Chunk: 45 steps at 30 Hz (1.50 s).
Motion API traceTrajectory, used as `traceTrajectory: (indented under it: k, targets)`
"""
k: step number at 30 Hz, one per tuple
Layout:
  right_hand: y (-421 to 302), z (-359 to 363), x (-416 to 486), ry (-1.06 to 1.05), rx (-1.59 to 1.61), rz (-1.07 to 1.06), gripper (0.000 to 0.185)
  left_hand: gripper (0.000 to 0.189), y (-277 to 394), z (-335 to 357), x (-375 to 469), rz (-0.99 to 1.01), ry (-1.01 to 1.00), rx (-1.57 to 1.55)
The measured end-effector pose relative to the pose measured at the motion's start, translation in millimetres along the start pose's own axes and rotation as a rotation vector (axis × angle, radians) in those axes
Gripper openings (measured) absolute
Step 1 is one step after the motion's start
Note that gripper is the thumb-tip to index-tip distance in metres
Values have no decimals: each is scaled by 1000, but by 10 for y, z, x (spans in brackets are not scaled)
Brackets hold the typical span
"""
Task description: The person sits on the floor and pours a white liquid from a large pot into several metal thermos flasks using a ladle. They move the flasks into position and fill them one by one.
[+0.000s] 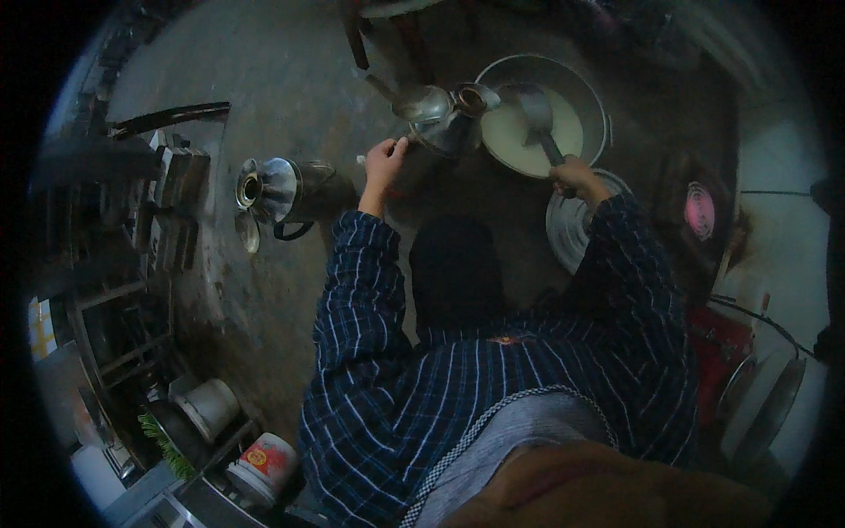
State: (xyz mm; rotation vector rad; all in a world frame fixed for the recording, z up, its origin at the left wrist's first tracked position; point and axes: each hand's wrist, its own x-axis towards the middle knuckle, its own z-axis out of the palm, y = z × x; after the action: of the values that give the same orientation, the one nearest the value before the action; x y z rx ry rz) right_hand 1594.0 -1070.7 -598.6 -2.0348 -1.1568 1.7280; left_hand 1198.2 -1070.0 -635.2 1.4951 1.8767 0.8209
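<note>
My left hand [386, 162] grips the handle side of a shiny metal jug [449, 135], which looks like a vacuum flask. Its round lid [422, 103] is tipped back, and the flared mouth [472, 99] faces up beside a large metal pot [597, 109]. Pale, milky liquid [568, 129] lies in the pot. In my right hand [574, 175] is the handle of a ladle [536, 112], its bowl over the pot near the jug's mouth. Whether the ladle holds liquid cannot be made out. A second metal jug [284, 188] stands to the left, lid hanging back.
A round ridged metal lid [561, 224] lies by my right forearm. Further right are a pink ringed disc [700, 210] and a red object [716, 363]. Stacked blocks [175, 175], a metal frame [122, 336], and a white bucket with a red label [264, 465] line the left side.
</note>
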Motion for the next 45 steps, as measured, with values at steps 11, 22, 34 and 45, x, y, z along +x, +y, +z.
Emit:
traceTrajectory:
  k: [11,22,34,45]
  targets:
    - [475,-318,-117,-384,859,-83,5,40,153,-39,-81,-11,12,-89]
    - [338,-585,-1191,-541,870,-83,9,38,106,-16,-69,-5,21,-128]
    - [72,-550,-1682,-502,887,-259,22,41,32,-24,-23,-3,-2,17]
    - [-88,-509,-1826,-477,847,-282,31,38,27,-6,-28,-12,-9,-31]
